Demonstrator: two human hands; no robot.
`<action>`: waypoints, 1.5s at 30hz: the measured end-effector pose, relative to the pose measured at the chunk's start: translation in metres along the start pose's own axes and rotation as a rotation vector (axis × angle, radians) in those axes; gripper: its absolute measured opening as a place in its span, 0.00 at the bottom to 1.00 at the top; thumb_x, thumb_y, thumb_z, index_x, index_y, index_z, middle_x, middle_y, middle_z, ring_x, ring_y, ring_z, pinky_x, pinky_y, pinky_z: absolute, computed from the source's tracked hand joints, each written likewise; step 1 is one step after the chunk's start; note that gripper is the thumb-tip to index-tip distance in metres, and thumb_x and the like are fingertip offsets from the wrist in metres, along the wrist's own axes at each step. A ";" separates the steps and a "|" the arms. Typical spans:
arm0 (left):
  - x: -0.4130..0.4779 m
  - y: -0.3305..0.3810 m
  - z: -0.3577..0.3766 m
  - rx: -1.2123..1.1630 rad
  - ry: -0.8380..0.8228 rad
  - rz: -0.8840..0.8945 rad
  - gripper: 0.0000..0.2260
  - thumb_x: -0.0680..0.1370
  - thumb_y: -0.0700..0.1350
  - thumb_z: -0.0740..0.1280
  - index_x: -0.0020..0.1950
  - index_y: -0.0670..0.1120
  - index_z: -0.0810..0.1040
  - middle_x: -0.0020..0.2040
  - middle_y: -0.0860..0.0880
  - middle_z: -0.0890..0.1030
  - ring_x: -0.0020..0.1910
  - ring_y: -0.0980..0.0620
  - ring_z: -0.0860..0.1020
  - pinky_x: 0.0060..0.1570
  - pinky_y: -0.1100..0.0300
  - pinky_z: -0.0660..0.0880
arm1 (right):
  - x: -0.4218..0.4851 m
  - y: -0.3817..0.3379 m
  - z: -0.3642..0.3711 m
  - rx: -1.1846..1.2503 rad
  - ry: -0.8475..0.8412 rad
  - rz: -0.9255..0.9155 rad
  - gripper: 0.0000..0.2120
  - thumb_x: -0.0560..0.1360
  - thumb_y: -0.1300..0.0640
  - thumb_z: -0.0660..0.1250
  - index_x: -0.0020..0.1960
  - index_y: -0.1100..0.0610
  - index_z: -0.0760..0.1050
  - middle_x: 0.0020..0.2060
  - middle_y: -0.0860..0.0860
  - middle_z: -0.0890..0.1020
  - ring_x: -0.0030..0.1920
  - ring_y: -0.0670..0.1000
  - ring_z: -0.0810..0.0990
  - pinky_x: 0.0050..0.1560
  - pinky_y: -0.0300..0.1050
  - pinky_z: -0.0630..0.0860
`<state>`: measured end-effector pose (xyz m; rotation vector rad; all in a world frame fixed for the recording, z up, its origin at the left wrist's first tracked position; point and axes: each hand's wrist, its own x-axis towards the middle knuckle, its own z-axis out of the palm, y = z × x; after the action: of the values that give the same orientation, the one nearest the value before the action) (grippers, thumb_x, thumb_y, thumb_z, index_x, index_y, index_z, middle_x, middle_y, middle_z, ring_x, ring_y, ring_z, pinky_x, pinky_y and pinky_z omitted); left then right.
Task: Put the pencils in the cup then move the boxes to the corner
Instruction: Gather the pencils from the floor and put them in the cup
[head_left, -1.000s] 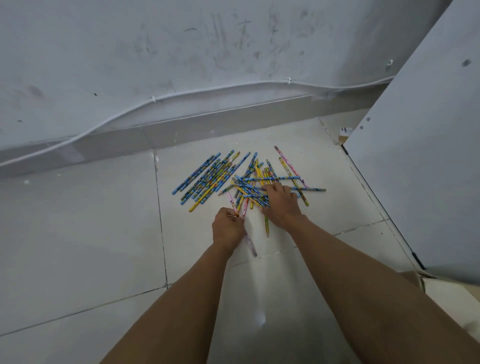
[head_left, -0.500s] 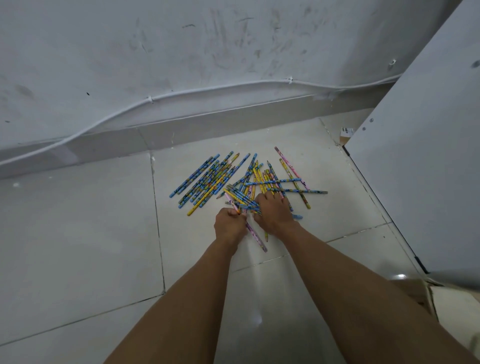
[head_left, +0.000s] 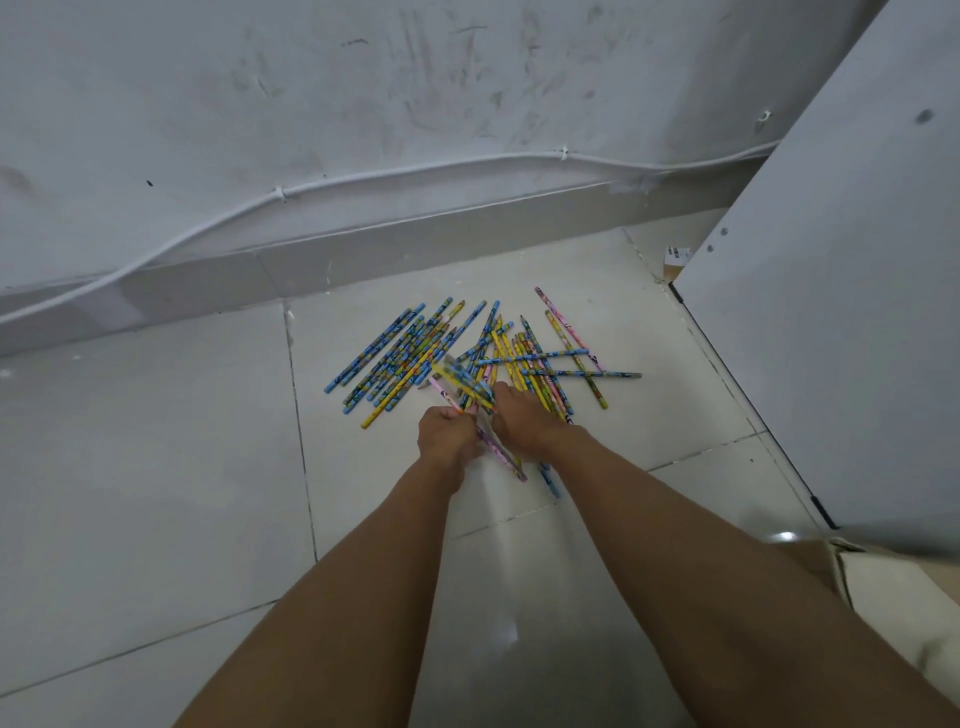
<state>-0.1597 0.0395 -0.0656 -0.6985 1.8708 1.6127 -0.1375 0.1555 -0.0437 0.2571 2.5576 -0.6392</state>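
Several colourful pencils (head_left: 415, 353), blue, yellow and pink, lie scattered in a pile on the tiled floor near the wall. My left hand (head_left: 447, 431) grips a small bundle of pencils (head_left: 462, 387) that sticks up and back from its fist, with a pink pencil trailing below it. My right hand (head_left: 522, 421) is right beside the left, fingers curled round the same bundle and over the near edge of the pile. No cup is in view.
A white cabinet panel (head_left: 841, 312) stands at the right, close to the pile. A small cardboard box (head_left: 675, 260) peeks out behind it by the skirting. A cable (head_left: 363, 179) runs along the scuffed wall. Pale fabric (head_left: 893, 603) lies at the lower right.
Both hands have drawn together at the near edge of the pile. The left hand's bundle has grown and lifted off the floor, and the right hand pulled back from the pile's middle.
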 end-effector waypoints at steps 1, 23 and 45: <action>0.001 0.001 0.001 0.014 -0.002 -0.009 0.11 0.73 0.46 0.72 0.46 0.42 0.73 0.40 0.41 0.80 0.33 0.45 0.78 0.41 0.51 0.81 | -0.001 -0.001 -0.001 0.064 -0.030 0.017 0.10 0.82 0.60 0.54 0.61 0.63 0.63 0.56 0.61 0.70 0.55 0.55 0.67 0.51 0.49 0.65; -0.007 0.025 0.013 -0.278 -0.230 -0.114 0.22 0.83 0.43 0.53 0.78 0.44 0.57 0.62 0.43 0.77 0.51 0.47 0.79 0.31 0.57 0.77 | -0.009 -0.020 -0.010 0.255 -0.216 -0.087 0.35 0.81 0.55 0.58 0.79 0.55 0.39 0.77 0.53 0.44 0.76 0.61 0.55 0.74 0.57 0.59; 0.012 0.032 0.015 -0.126 0.010 -0.081 0.08 0.81 0.40 0.56 0.60 0.43 0.66 0.36 0.46 0.69 0.33 0.50 0.70 0.46 0.49 0.70 | 0.032 0.036 -0.020 -0.222 0.407 0.080 0.20 0.80 0.64 0.57 0.70 0.54 0.70 0.66 0.56 0.69 0.65 0.61 0.66 0.62 0.59 0.67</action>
<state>-0.1898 0.0581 -0.0540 -0.8258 1.7363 1.6889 -0.1627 0.1987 -0.0585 0.4497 2.9579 -0.2888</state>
